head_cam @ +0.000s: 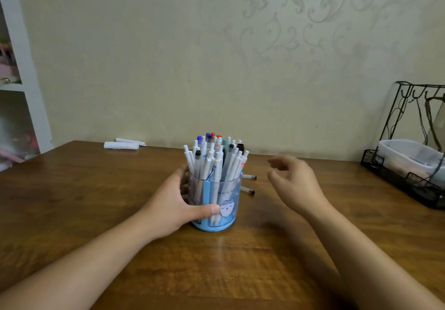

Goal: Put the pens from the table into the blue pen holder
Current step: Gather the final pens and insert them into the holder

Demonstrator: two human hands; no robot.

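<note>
The blue translucent pen holder (216,204) stands upright in the middle of the wooden table (96,201), packed with several white pens (214,158) with blue, red and black caps. My left hand (173,206) grips the holder's left side, thumb across its front. Two pens lie on the table behind the holder to its right, one (250,177) farther back and one (248,191) nearer. My right hand (291,179) hovers right of the holder, above the table, fingers loosely curled and holding nothing.
A black wire rack (409,177) with a clear plastic box (409,155) stands at the table's right edge. Rolled white paper (122,145) lies at the back left by the wall. A white shelf unit (21,81) stands to the left.
</note>
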